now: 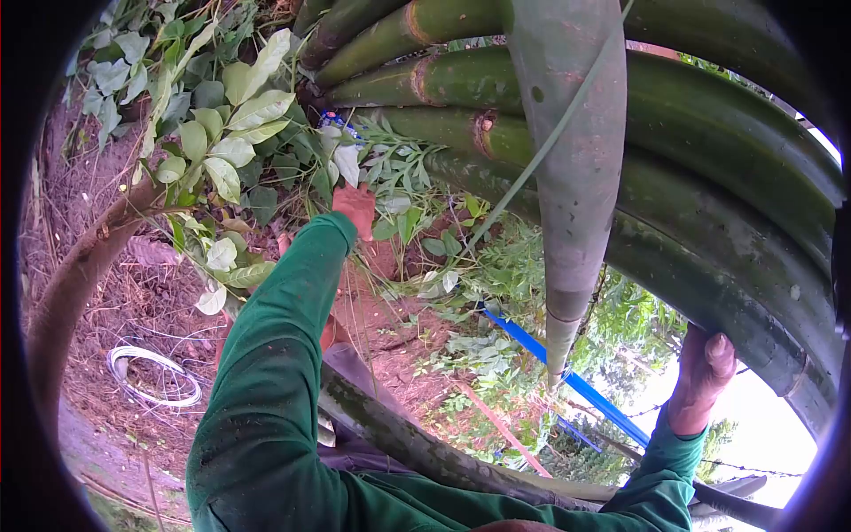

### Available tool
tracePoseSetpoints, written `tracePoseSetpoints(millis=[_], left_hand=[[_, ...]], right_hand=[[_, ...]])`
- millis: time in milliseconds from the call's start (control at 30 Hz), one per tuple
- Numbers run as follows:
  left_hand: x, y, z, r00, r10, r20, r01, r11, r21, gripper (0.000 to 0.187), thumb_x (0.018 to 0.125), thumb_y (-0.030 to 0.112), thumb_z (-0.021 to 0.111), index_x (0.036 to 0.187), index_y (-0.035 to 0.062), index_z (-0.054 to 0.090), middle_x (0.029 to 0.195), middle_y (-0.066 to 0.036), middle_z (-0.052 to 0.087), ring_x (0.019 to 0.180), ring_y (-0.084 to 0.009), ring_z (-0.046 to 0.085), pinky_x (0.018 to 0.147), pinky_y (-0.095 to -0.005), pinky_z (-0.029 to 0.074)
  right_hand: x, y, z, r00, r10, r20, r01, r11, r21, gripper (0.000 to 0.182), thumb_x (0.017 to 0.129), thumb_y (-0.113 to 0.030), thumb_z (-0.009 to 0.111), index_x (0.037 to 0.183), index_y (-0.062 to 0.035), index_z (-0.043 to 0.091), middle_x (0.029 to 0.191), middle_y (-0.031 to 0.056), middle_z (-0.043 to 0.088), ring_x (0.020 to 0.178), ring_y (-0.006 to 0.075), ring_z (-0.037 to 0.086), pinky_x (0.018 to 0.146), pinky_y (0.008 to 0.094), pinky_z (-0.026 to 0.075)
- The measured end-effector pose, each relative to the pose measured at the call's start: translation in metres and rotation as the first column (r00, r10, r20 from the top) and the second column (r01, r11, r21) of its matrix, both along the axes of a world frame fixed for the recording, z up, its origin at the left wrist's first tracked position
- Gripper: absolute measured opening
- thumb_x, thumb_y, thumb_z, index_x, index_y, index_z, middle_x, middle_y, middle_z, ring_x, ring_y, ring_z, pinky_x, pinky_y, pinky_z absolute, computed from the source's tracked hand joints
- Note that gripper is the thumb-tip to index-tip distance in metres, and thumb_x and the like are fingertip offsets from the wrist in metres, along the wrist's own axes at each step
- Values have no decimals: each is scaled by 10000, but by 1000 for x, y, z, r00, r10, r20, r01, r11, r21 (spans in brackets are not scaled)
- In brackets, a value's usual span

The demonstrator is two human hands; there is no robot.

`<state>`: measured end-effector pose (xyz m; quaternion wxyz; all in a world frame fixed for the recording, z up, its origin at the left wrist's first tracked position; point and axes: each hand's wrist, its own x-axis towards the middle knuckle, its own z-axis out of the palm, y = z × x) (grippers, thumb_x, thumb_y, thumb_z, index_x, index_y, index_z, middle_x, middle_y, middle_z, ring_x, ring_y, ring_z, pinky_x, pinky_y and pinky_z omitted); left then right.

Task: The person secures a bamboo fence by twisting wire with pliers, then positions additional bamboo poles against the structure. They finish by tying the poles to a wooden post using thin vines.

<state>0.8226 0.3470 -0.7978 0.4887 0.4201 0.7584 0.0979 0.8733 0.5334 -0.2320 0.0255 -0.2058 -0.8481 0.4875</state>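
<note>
My left hand (355, 211), at the end of a green sleeve, reaches into leafy plants (399, 164) at the foot of several thick green bamboo stems. Leaves cover its fingers, so its grip is hidden. A small blue-and-white item (341, 124) lies just beyond it among the leaves. On the right, my right hand (700, 377) holds the underside of the lowest bamboo stem (691, 288). Its thumb shows against the stem, and the other fingers are mostly out of sight. A grey-green bamboo stem (576, 168) stands in front, between the two hands.
A coil of white wire (155, 377) lies on the ground at left, beside a curved brown trunk (80, 293). A blue pole (567, 381) slants below the bamboo, near a pinkish strip (505, 430). A mottled stem (399, 443) crosses close to my body. Barbed wire runs at lower right.
</note>
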Motion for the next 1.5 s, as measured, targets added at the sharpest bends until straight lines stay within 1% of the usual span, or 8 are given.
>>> tracePoseSetpoints(millis=[400,600,700,767,967,1133,1367,1500], left_hand=[[-7,-29,8,994,-67,83,66,998,10,1090,590,456,862,1494,95,373,1575,-132,330,1415,-393,346,1099,-565,368],[-16,-45,58,991,-38,126,40,999,-17,1112,618,460,856,1522,109,312,1609,-132,243,1463,-390,256,1119,-589,327],[-16,-69,124,993,-21,115,25,999,-31,1022,708,456,811,1530,140,292,1619,-147,199,1481,-391,202,1129,-623,296],[-23,-87,181,990,-22,136,23,1000,-7,973,750,427,792,1525,116,293,1593,-175,250,1454,-400,264,1134,-578,321],[-65,-145,405,961,97,259,-183,925,333,717,814,277,765,1416,27,468,1321,-248,574,1249,-375,544,1033,-415,462],[-108,-100,602,911,408,-64,-54,271,961,683,774,189,808,1350,-20,505,1279,-218,564,1149,-399,566,981,-439,486],[-118,-37,728,786,607,-114,163,-27,986,778,804,251,807,1434,-2,429,1236,-225,496,1065,-339,570,893,-397,507],[-114,-22,739,787,553,-273,242,131,961,820,807,268,793,1464,-6,387,1218,-233,488,1058,-375,550,911,-411,488]], right_hand=[[-50,-51,-111,970,-219,-102,224,973,49,465,712,-39,832,1138,-13,645,1030,61,673,903,174,629,847,326,506],[-53,-33,-115,982,140,130,-187,846,499,221,710,-44,824,908,-2,735,899,66,713,804,154,654,755,319,546],[-59,-41,-117,977,-97,188,87,994,61,212,739,-73,821,924,-10,738,925,74,721,822,156,659,751,319,550],[-57,-36,-119,965,-86,249,64,994,93,389,708,-58,852,1043,21,670,979,86,692,865,182,653,833,332,550],[-50,-67,-141,887,-433,-161,388,887,-250,692,619,-100,924,1197,-18,552,1120,89,677,1029,171,642,951,335,527],[-61,-89,-110,815,-571,-102,561,820,-112,617,588,-208,938,1114,-89,639,1033,50,727,949,153,682,872,327,548],[-56,-73,-100,906,-424,14,419,890,-179,624,565,-122,877,1157,-113,677,1039,38,736,927,145,689,871,314,542],[-60,-56,-134,941,-339,-20,325,918,-228,868,542,-202,930,1318,-87,559,1199,104,683,1092,214,652,978,360,500]])
